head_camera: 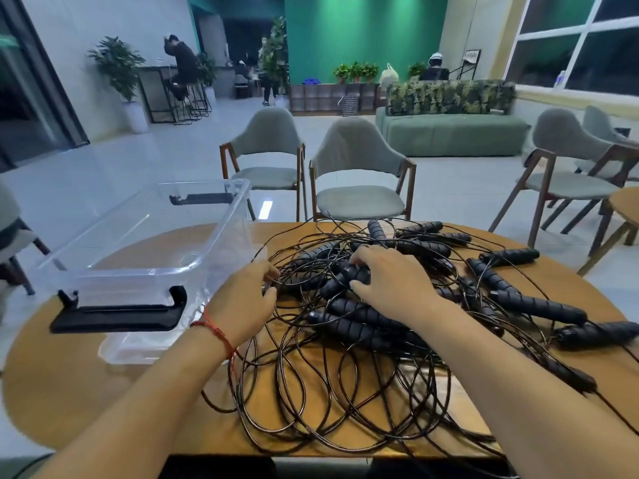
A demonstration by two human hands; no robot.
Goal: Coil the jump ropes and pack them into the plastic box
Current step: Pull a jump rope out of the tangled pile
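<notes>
On the table, just right of the empty box, my ropes lie in one tangle, none coiled yet. My right hand curls round a handle and my left hand pinches cord beside it, I judge to free one rope
</notes>
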